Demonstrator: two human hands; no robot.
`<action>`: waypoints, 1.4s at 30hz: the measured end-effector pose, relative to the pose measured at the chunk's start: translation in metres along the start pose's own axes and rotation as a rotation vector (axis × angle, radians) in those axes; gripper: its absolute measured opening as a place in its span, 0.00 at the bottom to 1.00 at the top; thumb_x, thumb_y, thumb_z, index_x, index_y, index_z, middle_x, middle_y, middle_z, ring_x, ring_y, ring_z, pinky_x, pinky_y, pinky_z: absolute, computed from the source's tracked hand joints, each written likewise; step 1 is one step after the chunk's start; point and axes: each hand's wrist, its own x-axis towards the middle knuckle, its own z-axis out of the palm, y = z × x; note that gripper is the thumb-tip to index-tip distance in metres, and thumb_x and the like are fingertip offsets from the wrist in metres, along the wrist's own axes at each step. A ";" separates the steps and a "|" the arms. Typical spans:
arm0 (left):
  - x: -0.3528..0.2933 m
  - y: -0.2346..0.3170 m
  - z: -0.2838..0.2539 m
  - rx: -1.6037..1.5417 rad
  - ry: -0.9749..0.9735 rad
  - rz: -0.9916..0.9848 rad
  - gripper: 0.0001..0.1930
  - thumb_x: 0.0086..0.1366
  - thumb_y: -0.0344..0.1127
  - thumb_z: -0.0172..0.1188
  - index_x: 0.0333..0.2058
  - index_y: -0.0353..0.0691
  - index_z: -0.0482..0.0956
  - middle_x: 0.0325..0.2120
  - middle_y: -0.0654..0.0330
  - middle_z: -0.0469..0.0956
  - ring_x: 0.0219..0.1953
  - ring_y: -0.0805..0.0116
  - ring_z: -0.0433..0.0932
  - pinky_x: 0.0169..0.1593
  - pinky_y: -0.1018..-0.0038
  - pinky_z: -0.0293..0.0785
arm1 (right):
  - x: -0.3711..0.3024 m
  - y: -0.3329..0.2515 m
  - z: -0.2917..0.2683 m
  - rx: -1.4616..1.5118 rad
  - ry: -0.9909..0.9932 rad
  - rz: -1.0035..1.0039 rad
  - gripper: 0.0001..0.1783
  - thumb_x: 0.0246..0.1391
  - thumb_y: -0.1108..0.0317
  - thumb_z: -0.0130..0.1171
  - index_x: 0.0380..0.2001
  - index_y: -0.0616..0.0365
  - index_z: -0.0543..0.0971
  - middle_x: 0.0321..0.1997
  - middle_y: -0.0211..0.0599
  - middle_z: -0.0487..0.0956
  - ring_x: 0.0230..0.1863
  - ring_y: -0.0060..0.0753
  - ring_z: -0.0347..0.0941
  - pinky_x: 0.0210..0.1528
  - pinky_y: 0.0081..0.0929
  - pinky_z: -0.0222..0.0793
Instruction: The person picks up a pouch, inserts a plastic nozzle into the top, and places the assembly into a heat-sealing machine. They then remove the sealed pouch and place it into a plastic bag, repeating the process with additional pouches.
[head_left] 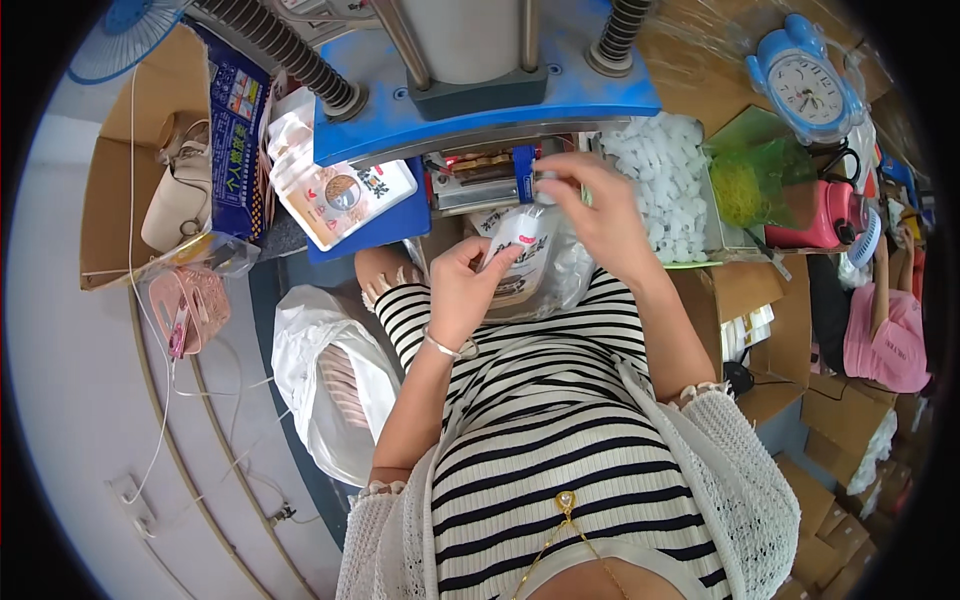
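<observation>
Gold necklace (566, 502); beyond, white pouch (524, 252) between left fingers (497, 268)

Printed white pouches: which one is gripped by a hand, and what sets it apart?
The pouch near the picture's centre: the left hand clasps it. The pouches piled at picture left touch neither hand.

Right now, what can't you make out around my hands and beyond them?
Pouch, head view: part of its front is hidden by your left hand.
Small white thing by your right hand, head view: too small to identify.
Fan, head view: cut off by the top edge.
White bag, head view: its folds partly hide what's inside.
</observation>
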 end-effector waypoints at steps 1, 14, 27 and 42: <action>0.004 -0.006 0.010 -0.084 -0.032 -0.106 0.12 0.59 0.36 0.68 0.31 0.30 0.82 0.20 0.59 0.80 0.21 0.80 0.70 0.27 0.78 0.68 | 0.001 0.007 0.000 -0.003 -0.001 0.000 0.08 0.57 0.72 0.60 0.41 0.60 0.79 0.38 0.32 0.80 0.36 0.21 0.73 0.43 0.22 0.69; 0.057 -0.037 0.006 -0.393 0.069 -0.125 0.14 0.64 0.39 0.65 0.30 0.31 0.83 0.21 0.74 0.76 0.23 0.87 0.66 0.25 0.83 0.62 | -0.007 0.047 -0.015 -0.219 0.273 0.114 0.11 0.57 0.70 0.60 0.43 0.62 0.80 0.34 0.41 0.80 0.34 0.30 0.75 0.39 0.25 0.71; 0.055 -0.028 -0.049 1.225 0.810 0.655 0.17 0.61 0.50 0.62 0.38 0.41 0.82 0.36 0.52 0.81 0.35 0.52 0.79 0.40 0.62 0.74 | -0.007 0.046 -0.038 -0.731 0.119 0.170 0.09 0.52 0.75 0.57 0.38 0.60 0.80 0.37 0.48 0.80 0.37 0.45 0.79 0.38 0.36 0.73; -0.003 0.003 -0.026 0.031 0.095 0.177 0.07 0.59 0.30 0.65 0.33 0.33 0.80 0.27 0.56 0.77 0.28 0.66 0.76 0.31 0.74 0.69 | -0.003 -0.005 -0.007 0.430 -0.061 0.203 0.11 0.61 0.79 0.47 0.41 0.60 0.78 0.45 0.31 0.79 0.47 0.22 0.71 0.52 0.23 0.65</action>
